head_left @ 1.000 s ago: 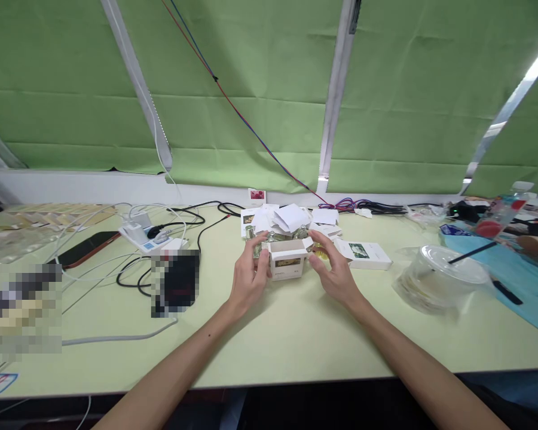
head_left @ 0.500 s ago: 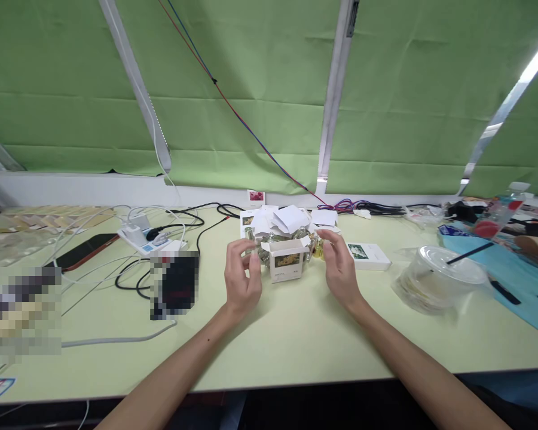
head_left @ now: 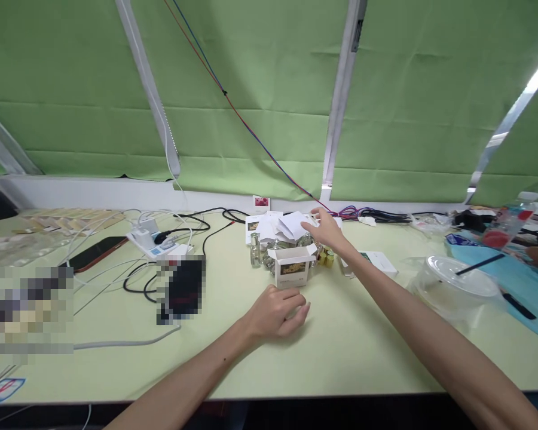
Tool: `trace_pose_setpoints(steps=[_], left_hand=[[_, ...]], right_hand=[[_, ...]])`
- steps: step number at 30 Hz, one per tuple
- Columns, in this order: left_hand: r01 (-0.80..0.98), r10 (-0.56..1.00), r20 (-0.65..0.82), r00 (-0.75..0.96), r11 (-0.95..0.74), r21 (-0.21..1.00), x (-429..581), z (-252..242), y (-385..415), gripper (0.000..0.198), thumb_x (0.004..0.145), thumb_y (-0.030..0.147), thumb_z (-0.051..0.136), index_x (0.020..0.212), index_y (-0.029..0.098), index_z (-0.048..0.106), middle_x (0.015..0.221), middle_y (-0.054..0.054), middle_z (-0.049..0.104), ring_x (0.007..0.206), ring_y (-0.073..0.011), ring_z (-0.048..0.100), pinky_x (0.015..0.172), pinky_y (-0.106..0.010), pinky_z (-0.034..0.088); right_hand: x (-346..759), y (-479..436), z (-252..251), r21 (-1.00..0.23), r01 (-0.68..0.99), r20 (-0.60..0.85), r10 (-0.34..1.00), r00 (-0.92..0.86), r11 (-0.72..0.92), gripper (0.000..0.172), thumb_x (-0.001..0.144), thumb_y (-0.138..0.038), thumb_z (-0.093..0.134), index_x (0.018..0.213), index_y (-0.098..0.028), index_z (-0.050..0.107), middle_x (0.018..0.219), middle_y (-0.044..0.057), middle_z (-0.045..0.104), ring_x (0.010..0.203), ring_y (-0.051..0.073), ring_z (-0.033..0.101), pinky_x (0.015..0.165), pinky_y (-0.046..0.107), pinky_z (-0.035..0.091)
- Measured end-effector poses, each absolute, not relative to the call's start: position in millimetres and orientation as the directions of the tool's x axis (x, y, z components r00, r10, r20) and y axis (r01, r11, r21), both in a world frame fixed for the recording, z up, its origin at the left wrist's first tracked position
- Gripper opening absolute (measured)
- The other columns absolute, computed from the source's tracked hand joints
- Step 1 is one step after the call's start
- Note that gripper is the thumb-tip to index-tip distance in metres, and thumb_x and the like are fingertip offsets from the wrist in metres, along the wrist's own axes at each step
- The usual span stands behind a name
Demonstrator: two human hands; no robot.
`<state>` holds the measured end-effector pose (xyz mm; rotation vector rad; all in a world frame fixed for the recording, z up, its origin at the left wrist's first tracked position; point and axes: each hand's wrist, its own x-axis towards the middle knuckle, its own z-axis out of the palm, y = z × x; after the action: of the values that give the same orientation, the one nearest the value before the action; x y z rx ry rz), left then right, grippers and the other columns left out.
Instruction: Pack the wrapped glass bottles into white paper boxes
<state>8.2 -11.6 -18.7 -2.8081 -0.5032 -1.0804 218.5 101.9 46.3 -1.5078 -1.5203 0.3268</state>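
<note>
My left hand point(head_left: 278, 312) rests on the table with its fingers loosely curled in and nothing seen in them. Just beyond it stands a small white box point(head_left: 291, 275) with a dark picture on its front and its top flaps up. My right hand point(head_left: 326, 232) reaches over the pile behind the box, thumb and fingers apart, at the edge of the folded white papers point(head_left: 292, 227). Whether the fingertips touch the paper I cannot tell. Under and around the papers are glass bottles point(head_left: 255, 251), partly hidden by the box. Several gold caps point(head_left: 326, 258) lie below my right wrist.
Right of the pile lies a flat white box point(head_left: 381, 263), partly behind my forearm. Farther right are a lidded plastic tub point(head_left: 457, 286) with a black straw and a clear bottle point(head_left: 513, 218). On the left are a power strip point(head_left: 155, 245), cables and a phone point(head_left: 98, 253).
My left hand has come from the box's left side to the table in front of it, fingers curling. My right hand has moved from the box's right side up to the papers. The view has shifted slightly.
</note>
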Motion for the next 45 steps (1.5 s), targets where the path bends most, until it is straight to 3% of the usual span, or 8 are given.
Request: trace_pose_setpoints(steps=[4, 9, 17, 24, 33, 41, 45], left_hand=[[0.344, 0.304, 0.649, 0.697, -0.936, 0.069, 5, -20, -9, 0.036, 0.098, 0.021, 0.041, 0.063, 0.019, 0.049, 0.055, 0.002, 0.052, 0.046, -0.0097, 0.042, 0.048, -0.028, 0.023], [0.349, 0.33, 0.641, 0.693, -0.932, 0.102, 5, -21, -8, 0.038, 0.099, 0.022, 0.043, 0.061, 0.019, 0.048, 0.054, 0.002, 0.05, 0.047, -0.0098, 0.042, 0.049, -0.029, 0.024], [0.352, 0.327, 0.666, 0.67, -0.93, 0.103, 4, -24, -7, 0.04, 0.1, 0.022, 0.042, 0.06, 0.018, 0.049, 0.052, 0.003, 0.049, 0.046, -0.0084, 0.039, 0.051, -0.029, 0.023], [0.349, 0.315, 0.678, 0.664, -0.933, 0.092, 4, -25, -7, 0.04, 0.1, 0.021, 0.042, 0.06, 0.017, 0.047, 0.052, 0.004, 0.048, 0.045, -0.0077, 0.038, 0.051, -0.028, 0.023], [0.362, 0.298, 0.704, 0.645, -0.93, 0.063, 5, -23, -9, 0.04, 0.101, 0.02, 0.041, 0.061, 0.017, 0.046, 0.052, 0.004, 0.049, 0.046, -0.0075, 0.041, 0.051, -0.029, 0.023], [0.347, 0.272, 0.727, 0.63, -0.937, 0.05, 6, -19, -11, 0.042, 0.102, 0.02, 0.04, 0.06, 0.018, 0.044, 0.051, 0.004, 0.046, 0.046, -0.0085, 0.04, 0.049, -0.029, 0.023], [0.341, 0.273, 0.733, 0.623, -0.938, 0.059, 5, -18, -11, 0.042, 0.102, 0.019, 0.039, 0.059, 0.018, 0.043, 0.05, 0.004, 0.045, 0.045, -0.0084, 0.038, 0.049, -0.029, 0.023]], right_hand=[[210, 135, 56, -0.704, 0.695, 0.327, 0.935, 0.136, 0.145, 0.07, 0.065, -0.05, 0.083, 0.122, -0.019, 0.057, 0.132, 0.023, 0.06, 0.127, 0.042, 0.056, 0.103, 0.06, 0.042], [203, 158, 55, -0.667, 0.738, 0.227, 0.972, 0.066, 0.106, 0.094, 0.051, -0.059, 0.091, 0.129, -0.02, 0.055, 0.136, 0.025, 0.06, 0.126, 0.042, 0.057, 0.102, 0.057, 0.044], [199, 167, 49, -0.586, 0.809, 0.107, 0.994, 0.021, 0.046, 0.123, 0.052, -0.067, 0.088, 0.151, -0.019, 0.033, 0.147, 0.026, 0.053, 0.132, 0.041, 0.054, 0.106, 0.052, 0.043], [195, 159, 51, -0.525, 0.85, 0.031, 0.997, 0.076, -0.048, 0.114, 0.065, -0.059, 0.084, 0.154, -0.018, 0.026, 0.15, 0.026, 0.05, 0.138, 0.04, 0.05, 0.108, 0.05, 0.041], [195, 150, 60, -0.535, 0.845, 0.144, 0.982, 0.125, -0.029, 0.099, 0.074, -0.056, 0.079, 0.15, -0.017, 0.029, 0.145, 0.026, 0.055, 0.137, 0.042, 0.051, 0.109, 0.056, 0.038], [187, 128, 91, -0.589, 0.8, 0.306, 0.947, 0.093, 0.112, 0.098, 0.074, -0.055, 0.078, 0.15, -0.017, 0.03, 0.146, 0.022, 0.055, 0.136, 0.037, 0.053, 0.109, 0.053, 0.042], [182, 102, 108, -0.72, 0.626, 0.457, 0.884, 0.102, 0.299, 0.101, 0.07, -0.057, 0.08, 0.149, -0.014, 0.035, 0.146, 0.022, 0.054, 0.134, 0.037, 0.053, 0.11, 0.051, 0.044]])
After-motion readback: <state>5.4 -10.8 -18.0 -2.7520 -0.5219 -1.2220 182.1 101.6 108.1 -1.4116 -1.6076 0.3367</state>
